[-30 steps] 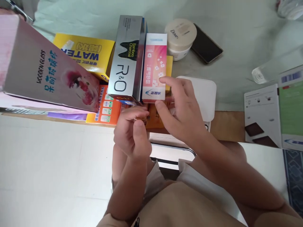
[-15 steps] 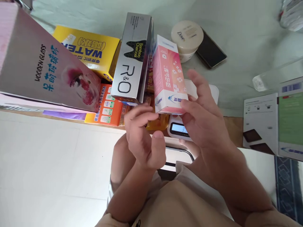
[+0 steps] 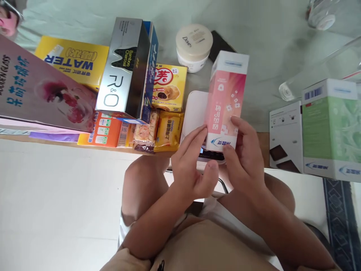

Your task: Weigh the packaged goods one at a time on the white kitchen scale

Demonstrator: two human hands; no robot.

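Note:
A tall pink box (image 3: 225, 98) with white flowers stands upright on a white kitchen scale (image 3: 192, 111) at the table's near edge. My right hand (image 3: 246, 156) grips the box at its lower right corner. My left hand (image 3: 191, 165) has its fingers spread, with the fingertips against the box's lower left side and over the scale's display. The display is hidden behind the fingers.
A silver R&O box (image 3: 124, 71), a yellow WATER box (image 3: 72, 64), a large pink box (image 3: 39, 98), snack packs (image 3: 166, 130), a yellow pastry box (image 3: 169, 84) and an orange box (image 3: 101, 131) crowd the left. A Dove jar (image 3: 194, 45) and phone (image 3: 221, 41) lie behind. A green box (image 3: 329, 128) stands right.
The pink box has moved right, away from the silver box, and now stands on the scale. My left hand followed it and reached its lower left side.

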